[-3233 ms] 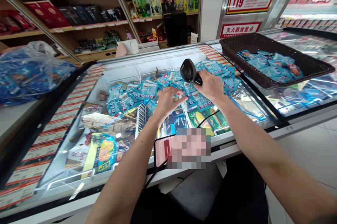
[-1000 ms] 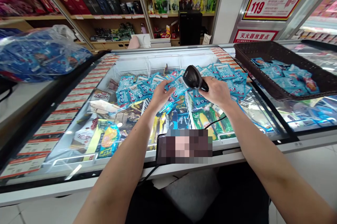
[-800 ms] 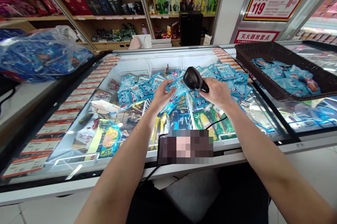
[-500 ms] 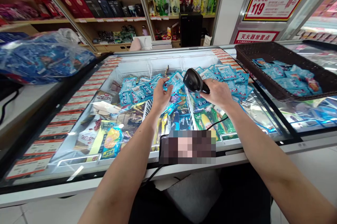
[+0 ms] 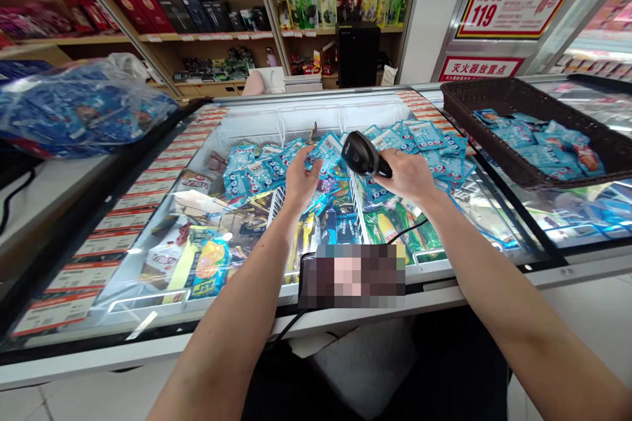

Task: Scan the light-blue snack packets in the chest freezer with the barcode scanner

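My right hand [image 5: 405, 176] is wrapped around the handle of a black handheld barcode scanner [image 5: 359, 153], whose head points left. At the scanner's left is a light-blue snack packet [image 5: 328, 148] with its printed back turned up. Thumb and fingers of my left hand [image 5: 301, 181] close on that packet's left edge; part of the grip is hidden. More blue packets [image 5: 269, 172] lie spread under and around my left hand, and another pile of blue packets [image 5: 427, 136] lies behind my right hand. They rest on the glass-topped freezer [image 5: 237, 119].
A phone-like device [image 5: 351, 277] with a blurred screen stands at the freezer's front edge, with a cable. At right sits a dark woven basket [image 5: 498, 95] holding blue packets. A plastic bag [image 5: 83, 108] of blue packs lies at left. Stocked shelves [image 5: 197, 35] stand behind.
The scanner and my right hand have shifted very slightly left and down. The packet at my left hand has moved a little left. Everything else looks the same.
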Motion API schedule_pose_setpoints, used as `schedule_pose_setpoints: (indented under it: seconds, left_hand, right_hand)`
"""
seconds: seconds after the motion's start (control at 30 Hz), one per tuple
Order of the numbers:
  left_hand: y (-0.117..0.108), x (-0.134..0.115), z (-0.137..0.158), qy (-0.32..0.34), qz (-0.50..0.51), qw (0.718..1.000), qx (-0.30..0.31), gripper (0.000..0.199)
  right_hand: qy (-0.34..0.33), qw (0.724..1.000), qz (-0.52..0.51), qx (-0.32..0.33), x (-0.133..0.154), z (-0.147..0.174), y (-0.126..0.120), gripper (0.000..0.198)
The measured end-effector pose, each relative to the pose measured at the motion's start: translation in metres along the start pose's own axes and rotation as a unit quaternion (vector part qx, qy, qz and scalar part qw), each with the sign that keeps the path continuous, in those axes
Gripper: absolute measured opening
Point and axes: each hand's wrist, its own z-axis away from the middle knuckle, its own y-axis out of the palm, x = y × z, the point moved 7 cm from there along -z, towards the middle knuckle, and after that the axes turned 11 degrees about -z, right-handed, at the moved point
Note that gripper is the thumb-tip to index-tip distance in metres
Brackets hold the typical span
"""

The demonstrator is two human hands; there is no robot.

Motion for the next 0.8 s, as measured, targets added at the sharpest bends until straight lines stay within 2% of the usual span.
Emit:
schedule_pose_setpoints:
  seconds: [0.3, 0.8]
  left_hand:
    - [-0.0004, -0.0004, -0.0002, 0.003, -0.002, 1.000, 0.003, 0.035]
    - [-0.0020, -0.0017, 0.0008, 0.010, 0.009, 1.000, -0.003, 0.033]
  right_hand:
    - [-0.002, 0.999, 0.001, 0.033, 0.0023, 0.0001, 0.0029, 0.035]
    - [0.001, 0.999, 0.005, 0.040, 0.0043, 0.0009, 0.0023, 0.035]
